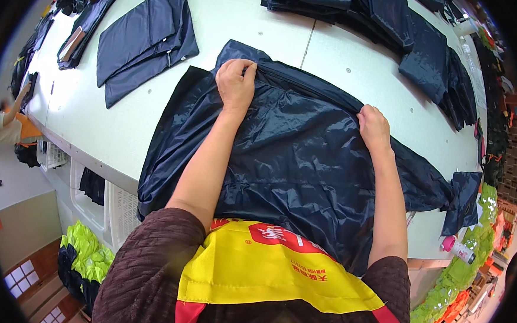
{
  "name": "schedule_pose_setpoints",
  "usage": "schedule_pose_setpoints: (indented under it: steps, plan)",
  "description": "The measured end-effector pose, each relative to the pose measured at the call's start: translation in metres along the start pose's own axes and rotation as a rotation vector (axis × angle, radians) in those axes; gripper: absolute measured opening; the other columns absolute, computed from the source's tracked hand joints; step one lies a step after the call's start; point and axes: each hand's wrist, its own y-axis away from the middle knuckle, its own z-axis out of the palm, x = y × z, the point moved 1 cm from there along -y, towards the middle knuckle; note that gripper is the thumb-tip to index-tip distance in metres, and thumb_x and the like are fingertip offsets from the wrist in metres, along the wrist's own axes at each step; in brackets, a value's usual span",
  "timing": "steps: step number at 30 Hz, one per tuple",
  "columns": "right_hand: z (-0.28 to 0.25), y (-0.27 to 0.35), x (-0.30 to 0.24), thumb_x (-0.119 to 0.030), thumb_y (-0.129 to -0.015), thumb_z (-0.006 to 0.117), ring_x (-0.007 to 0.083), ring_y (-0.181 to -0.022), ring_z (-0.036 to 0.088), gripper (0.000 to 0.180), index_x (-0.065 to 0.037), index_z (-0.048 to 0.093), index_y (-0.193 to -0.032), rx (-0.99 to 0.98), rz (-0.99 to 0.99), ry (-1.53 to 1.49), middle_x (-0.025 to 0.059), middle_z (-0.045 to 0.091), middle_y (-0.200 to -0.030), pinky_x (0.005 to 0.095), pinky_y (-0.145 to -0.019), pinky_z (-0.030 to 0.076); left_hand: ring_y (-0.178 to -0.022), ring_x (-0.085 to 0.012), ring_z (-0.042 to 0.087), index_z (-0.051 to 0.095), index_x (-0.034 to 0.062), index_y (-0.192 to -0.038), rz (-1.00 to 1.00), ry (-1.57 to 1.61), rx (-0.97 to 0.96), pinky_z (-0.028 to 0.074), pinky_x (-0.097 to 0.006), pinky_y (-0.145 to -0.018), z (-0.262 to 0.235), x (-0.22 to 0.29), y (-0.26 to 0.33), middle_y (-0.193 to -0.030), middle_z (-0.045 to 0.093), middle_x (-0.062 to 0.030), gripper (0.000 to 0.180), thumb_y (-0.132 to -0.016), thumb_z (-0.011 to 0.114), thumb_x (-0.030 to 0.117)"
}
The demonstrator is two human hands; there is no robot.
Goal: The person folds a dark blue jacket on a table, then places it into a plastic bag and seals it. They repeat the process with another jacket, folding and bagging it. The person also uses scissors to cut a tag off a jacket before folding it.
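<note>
A shiny dark navy jacket (297, 155) lies spread over the white table in front of me, its near part hanging down against my apron. My left hand (236, 86) is closed, pinching the fabric at the jacket's far left edge. Further right, my right hand (373, 129) pinches the same far edge, with the folded edge strip running between the two hands. A narrow, sleeve-like part stretches off to the right and ends in a bunched flap (463, 200). My fingertips are partly hidden in the cloth.
Folded navy garments (144, 45) lie on the white table (220, 11) at the far left, and a long row of navy pieces (362, 17) at the far right. A pink-capped bottle (459, 249) is by the right edge. Another person (7, 123) works at the left.
</note>
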Motion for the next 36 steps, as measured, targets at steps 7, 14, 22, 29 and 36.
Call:
schedule_pose_setpoints:
  steps: [7,14,22,29,36]
  plan:
    - [-0.045,0.058,0.023,-0.019,-0.085,0.064,0.0316,-0.11,0.056,0.032,0.0,0.06,-0.111,0.281,0.171,-0.155,0.0172,0.059,-0.118,0.0364,-0.094,0.043,-0.106,-0.0335,0.055,0.047,0.0005,-0.124,-0.051,-0.516,-0.088,0.041,-0.04,-0.092,-0.071,-0.054,-0.034,-0.111,0.059,-0.0184,0.071,-0.071,0.075,0.039]
    - [-0.058,0.319,0.177,-0.036,-0.087,0.059,0.0436,-0.113,0.049,0.059,0.01,0.048,-0.122,0.505,0.837,0.479,0.0303,0.053,-0.119,0.0466,-0.099,0.036,-0.084,-0.0337,0.062,0.062,0.0085,-0.101,-0.284,-0.208,-0.518,0.05,-0.04,-0.074,-0.125,-0.103,0.006,-0.088,0.064,-0.0151,0.031,-0.073,0.069,0.02]
    - [-0.041,0.347,0.179,-0.022,-0.085,0.057,0.0309,-0.087,0.06,0.032,0.005,0.057,-0.103,-0.011,1.024,0.005,0.0201,0.062,-0.093,0.04,-0.077,0.048,-0.076,-0.0269,0.059,0.064,0.012,-0.096,0.284,-0.315,-0.219,0.049,-0.037,-0.067,-0.131,-0.064,0.037,-0.08,0.057,-0.0079,0.024,-0.073,0.062,0.005]
    - [-0.064,0.344,0.146,-0.004,-0.08,0.054,0.0152,-0.066,0.045,0.013,-0.008,0.045,-0.072,0.419,0.967,-1.94,0.0042,0.043,-0.071,0.0285,-0.066,0.045,-0.107,-0.0344,0.057,0.058,0.0018,-0.117,-0.316,-0.277,-0.407,0.045,-0.039,-0.09,-0.162,-0.072,0.04,-0.116,0.059,-0.0209,0.058,-0.08,0.066,0.045]
    - [-0.044,0.292,0.099,-0.016,-0.089,0.048,0.0257,-0.08,0.055,0.016,-0.002,0.054,-0.094,0.267,0.841,-0.623,0.0123,0.056,-0.084,0.0319,-0.074,0.044,-0.107,-0.0349,0.058,0.05,-0.005,-0.123,-0.521,-0.326,-0.76,0.045,-0.038,-0.093,-0.241,-0.069,0.074,-0.115,0.059,-0.0264,0.088,-0.059,0.08,0.046]
